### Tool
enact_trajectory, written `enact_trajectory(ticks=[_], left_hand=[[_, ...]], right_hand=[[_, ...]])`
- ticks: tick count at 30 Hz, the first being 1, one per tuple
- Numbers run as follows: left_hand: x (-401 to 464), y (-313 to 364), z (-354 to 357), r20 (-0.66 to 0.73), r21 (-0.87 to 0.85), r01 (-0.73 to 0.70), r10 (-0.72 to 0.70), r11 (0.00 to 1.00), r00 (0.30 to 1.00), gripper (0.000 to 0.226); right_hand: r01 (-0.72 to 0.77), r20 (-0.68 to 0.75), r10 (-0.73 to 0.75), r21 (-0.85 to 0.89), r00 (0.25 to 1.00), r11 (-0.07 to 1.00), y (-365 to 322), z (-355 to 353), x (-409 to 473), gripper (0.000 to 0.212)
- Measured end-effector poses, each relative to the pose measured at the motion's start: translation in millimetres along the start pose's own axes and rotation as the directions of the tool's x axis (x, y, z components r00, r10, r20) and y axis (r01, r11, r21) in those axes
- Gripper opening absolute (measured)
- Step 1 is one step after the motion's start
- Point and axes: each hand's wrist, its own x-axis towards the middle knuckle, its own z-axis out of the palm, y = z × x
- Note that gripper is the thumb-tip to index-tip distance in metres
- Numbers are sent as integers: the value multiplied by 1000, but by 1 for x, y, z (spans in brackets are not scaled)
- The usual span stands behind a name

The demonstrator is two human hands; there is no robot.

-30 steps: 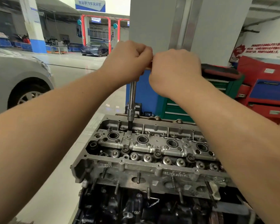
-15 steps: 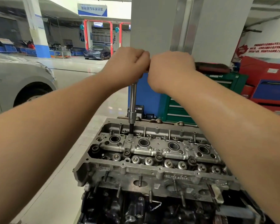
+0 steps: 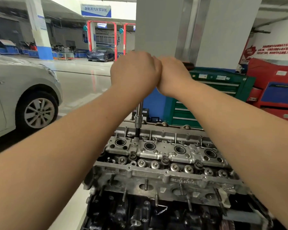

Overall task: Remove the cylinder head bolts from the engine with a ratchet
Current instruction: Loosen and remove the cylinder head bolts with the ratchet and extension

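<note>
Loosening a bolt at the far left of the head

Both fists are stacked side by side on top of a long ratchet extension [image 3: 140, 108]: the left hand [image 3: 134, 70] and the right hand [image 3: 172, 74] touch knuckle to knuckle, each clenched around the tool's handle, which is hidden inside them. The chrome shaft drops straight down to a dark socket [image 3: 137, 133] seated near the far left corner of the cylinder head [image 3: 165, 173], just beside the leftmost plug well. The bolt itself cannot be seen under the socket. Several dark bolt heads [image 3: 133, 156] show along the near row between the valve springs, apparently untouched. By that count the job looks early; no removed bolts lie in sight, and most of the head remains to be worked.
</note>
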Motion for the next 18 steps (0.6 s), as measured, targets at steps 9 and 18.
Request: enact_trajectory(ticks=[9,18], left_hand=[[7,-34,-3,231,-785,22,259,619,938,48],[-6,-5,-4,1,-35,37,-37,999,999,44]], right_hand=[[-109,-44,100,-431,994,896,-21,-31,-28,24],[69,50,-68,-7,996,998,-4,-7,4,19]])
